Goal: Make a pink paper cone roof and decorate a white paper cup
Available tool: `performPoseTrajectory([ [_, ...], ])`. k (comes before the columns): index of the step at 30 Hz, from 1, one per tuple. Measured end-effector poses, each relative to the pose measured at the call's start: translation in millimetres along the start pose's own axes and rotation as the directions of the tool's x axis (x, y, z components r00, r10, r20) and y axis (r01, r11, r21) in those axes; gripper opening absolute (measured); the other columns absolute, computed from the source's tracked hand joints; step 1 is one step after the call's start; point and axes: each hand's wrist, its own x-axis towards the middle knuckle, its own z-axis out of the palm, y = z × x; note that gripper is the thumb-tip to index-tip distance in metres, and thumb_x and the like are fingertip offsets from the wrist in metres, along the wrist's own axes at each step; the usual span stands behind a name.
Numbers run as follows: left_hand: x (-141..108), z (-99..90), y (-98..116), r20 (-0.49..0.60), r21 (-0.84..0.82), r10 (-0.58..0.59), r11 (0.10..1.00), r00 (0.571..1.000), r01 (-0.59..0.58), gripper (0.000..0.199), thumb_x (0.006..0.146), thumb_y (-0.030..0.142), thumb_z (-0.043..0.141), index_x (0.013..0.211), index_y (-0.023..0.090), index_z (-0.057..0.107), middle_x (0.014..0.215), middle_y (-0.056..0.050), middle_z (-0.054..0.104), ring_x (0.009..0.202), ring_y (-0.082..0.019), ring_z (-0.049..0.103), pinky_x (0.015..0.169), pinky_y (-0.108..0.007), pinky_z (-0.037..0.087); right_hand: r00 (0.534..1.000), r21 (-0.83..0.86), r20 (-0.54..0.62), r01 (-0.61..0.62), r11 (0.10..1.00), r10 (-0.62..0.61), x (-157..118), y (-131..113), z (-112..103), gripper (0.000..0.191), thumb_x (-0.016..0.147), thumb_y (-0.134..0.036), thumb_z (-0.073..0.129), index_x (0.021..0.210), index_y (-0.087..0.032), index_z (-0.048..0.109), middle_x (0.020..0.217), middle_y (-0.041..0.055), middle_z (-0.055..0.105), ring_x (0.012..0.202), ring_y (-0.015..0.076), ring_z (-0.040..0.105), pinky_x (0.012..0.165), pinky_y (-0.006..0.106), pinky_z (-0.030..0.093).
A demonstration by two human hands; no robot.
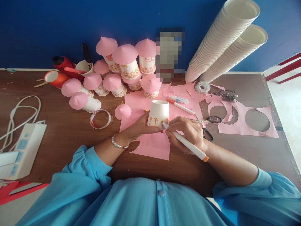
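Head view, centre of the frame: the left hand [142,127] is clamped round an upturned paper cup [159,113] on the pink paper [152,146] — the right hand [188,131] grips a white marker [185,142], tip touching the cup's lower rim. Scissors [208,124] lie just right.

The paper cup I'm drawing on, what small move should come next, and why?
Probably turn the paper cup slightly with the left hand. The marker in the right hand has its tip at the cup's lower edge, beside small orange figures already drawn there.
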Motion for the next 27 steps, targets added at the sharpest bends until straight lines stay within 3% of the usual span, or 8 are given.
performPoseTrajectory([
  [14,0.0,1.1,0.1,-0.036,-0.048,-0.015,0.999,0.999,0.013,0.045,0.071,0.028,0.092,0.109,0.018,0.071,0.098,-0.005,0.073,0.088,-0.020,0.069,0.078,-0.032,0.058,1.000,-0.034,-0.023,-0.007,0.999,0.006,-0.4,0.4,0.4,0.015,0.090,-0.009,0.064,0.094,-0.022,0.057,0.072,0.0026,0.070,0.064,0.0163,0.072,0.055,0.025,0.056],
  [27,0.3,1.4,0.7,-0.021,-0.057,-0.003,0.998,1.000,0.001,0.040,0.075,0.027,0.089,0.110,0.018,0.072,0.100,-0.005,0.073,0.091,-0.019,0.069,0.080,-0.030,0.058,0.999,-0.060,-0.037,-0.013,0.998,0.011,0.1,-1.3,1.5,0.016,0.090,-0.009,0.063,0.094,-0.022,0.054,0.071,0.0014,0.069,0.062,0.0153,0.071,0.054,0.024,0.055],
])
